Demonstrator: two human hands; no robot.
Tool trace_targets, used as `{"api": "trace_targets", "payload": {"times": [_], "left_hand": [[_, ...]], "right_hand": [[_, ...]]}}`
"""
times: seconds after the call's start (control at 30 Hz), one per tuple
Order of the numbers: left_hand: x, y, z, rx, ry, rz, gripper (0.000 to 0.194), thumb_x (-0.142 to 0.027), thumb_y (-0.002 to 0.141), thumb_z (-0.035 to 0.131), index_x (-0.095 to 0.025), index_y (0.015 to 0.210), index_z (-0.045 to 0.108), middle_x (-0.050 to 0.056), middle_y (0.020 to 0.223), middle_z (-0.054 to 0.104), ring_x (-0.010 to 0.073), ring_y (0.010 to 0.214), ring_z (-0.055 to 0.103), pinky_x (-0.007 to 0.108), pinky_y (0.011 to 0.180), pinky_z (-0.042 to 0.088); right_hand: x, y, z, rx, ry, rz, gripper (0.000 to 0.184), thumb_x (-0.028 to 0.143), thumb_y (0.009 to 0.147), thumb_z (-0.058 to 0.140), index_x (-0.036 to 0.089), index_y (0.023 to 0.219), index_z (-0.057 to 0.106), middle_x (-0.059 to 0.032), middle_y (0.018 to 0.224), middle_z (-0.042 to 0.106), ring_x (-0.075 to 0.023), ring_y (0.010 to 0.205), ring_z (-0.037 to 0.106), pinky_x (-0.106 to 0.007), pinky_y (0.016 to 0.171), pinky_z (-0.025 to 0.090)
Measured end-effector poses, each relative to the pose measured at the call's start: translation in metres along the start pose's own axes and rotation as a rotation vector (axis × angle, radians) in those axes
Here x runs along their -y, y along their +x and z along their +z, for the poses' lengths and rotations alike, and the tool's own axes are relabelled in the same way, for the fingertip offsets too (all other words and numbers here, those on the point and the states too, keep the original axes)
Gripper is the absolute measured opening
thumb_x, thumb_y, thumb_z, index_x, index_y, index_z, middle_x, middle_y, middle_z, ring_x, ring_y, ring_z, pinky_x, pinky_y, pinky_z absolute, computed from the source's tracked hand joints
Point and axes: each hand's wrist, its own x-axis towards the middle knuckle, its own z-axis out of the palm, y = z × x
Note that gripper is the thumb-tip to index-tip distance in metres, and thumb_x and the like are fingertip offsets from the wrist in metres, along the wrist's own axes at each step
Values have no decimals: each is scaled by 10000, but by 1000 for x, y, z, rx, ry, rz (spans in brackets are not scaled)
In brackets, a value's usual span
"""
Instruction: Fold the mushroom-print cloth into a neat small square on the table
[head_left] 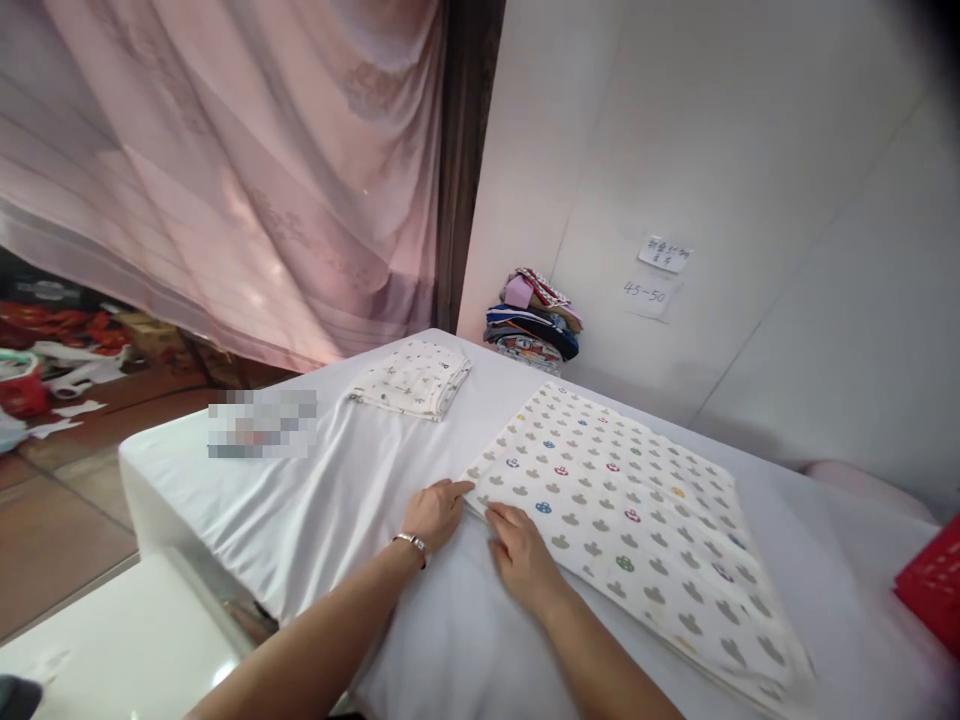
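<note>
- Here's the pale wall (735,150) filling the far right.
- The sheer pink curtain (262,170) hangs in folds across the far left.
- Across the middle runs the table (337,490), its white sheet rumpled on the left.
- And here's the white cloth printed with grey mushroom-like shapes (600,490) — a few of them blue, red, green and yellow — lying flat and folded in layers on the right half of the table, its left corner right by the hands.
- The left hand (435,515) is at that corner, fingers curled and the index finger reaching onto the cloth; whether it pinches the fabric, I can't tell.
- The right hand (521,560) is just beside it, partly open, fingers loosely bent, fingertips touching the near edge without gripping.
- A smaller folded cloth with a sparse print (412,380) sits near the table's far edge, left of the big one.
- Up against the wall, a stack of folded fabrics (532,320) — purple, blue, black and patterned pieces.
- On the far right edge, a red item (934,585) is only partly in view.
- Two paper notes (656,275) on the wall, one above the other, the lower reading "45-50".
- Smallest of all, a metallic bracelet (411,545) circles the left wrist.
</note>
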Motion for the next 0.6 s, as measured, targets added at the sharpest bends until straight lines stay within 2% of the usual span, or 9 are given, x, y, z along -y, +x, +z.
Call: {"api": "trace_targets", "payload": {"times": [0.17, 0.27, 0.37, 0.5, 0.6], "left_hand": [[-2, 1, -6, 36, 36, -25, 411, -205, 824, 323, -260, 1133, 588, 35, 1103, 625, 211, 985, 584, 312, 828, 422], [-3, 1, -8, 63, 80, -29, 412, -217, 826, 318, -259, 1142, 580, 39, 1141, 613, 233, 1001, 582, 349, 843, 429], [-3, 3, -9, 75, 86, -24, 411, -234, 828, 321, -253, 1147, 581, 52, 1155, 607, 256, 995, 587, 381, 850, 435], [-2, 5, -10, 104, 94, -17, 418, -255, 835, 322, -242, 1175, 565, 70, 1166, 599, 288, 1006, 581, 416, 861, 430], [-2, 6, -10, 117, 95, 2, 419, -269, 825, 346, -232, 1184, 560, 78, 1177, 592, 301, 1004, 579, 425, 863, 430]], "right_hand": [[-12, -57, -49, 45, -117, 169, 404, 240, 827, 456, 215, 1226, 509, -60, 1268, 498, -207, 1171, 429, -364, 1002, 346], [-30, -112, -86, 56, -217, 327, 380, 308, 853, 427, 230, 1208, 537, -49, 1294, 487, -215, 1193, 424, -378, 1004, 344], [-45, -173, -115, 15, -324, 525, 398, 360, 882, 372, 222, 1214, 543, -48, 1311, 476, -219, 1224, 400, -402, 1030, 315], [-52, -234, -134, -60, -420, 718, 453, 414, 900, 320, 188, 1233, 528, -59, 1345, 433, -221, 1263, 353, -435, 1068, 251], [-51, -251, -136, -110, -434, 753, 448, 407, 902, 312, 189, 1220, 540, -56, 1332, 450, -221, 1273, 338, -447, 1074, 230]]}}
